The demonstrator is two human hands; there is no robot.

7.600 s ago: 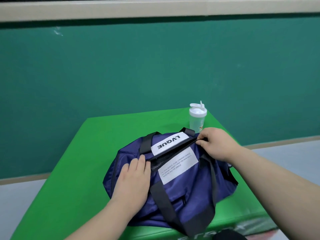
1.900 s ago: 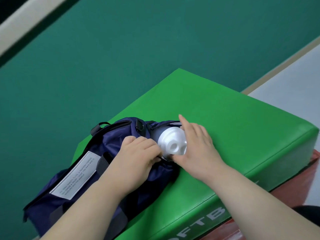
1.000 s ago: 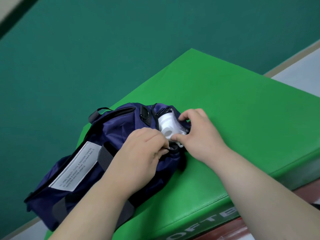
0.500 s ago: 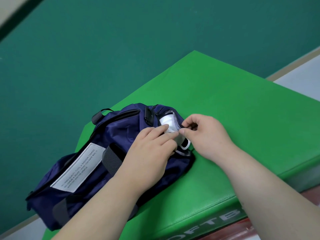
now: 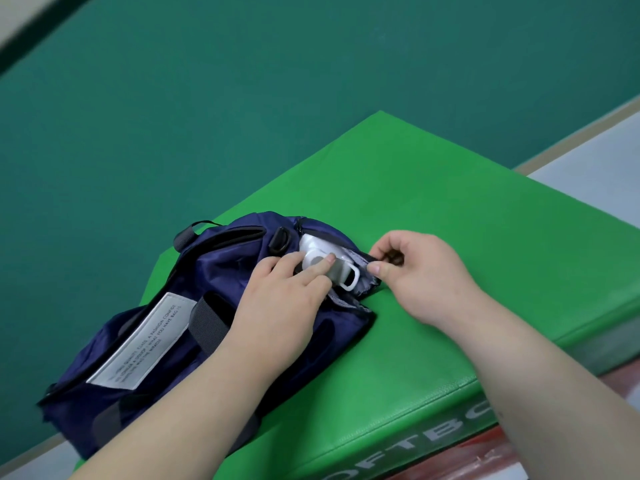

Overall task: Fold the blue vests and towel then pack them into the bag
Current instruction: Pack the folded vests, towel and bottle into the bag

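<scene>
Already the left hand (image 5: 280, 299), at lower centre of the frame, lay with straight fingers pressed on the white bottle lid (image 5: 310, 245), while the right hand (image 5: 422, 275) pinched the pocket edge (image 5: 360, 259) beside it. The bottle sat deeper in the end pocket of the bag (image 5: 225, 265) than a second earlier. No vests or towel showed, so packing looked nearly done on the green padded block (image 5: 450, 209).
</scene>
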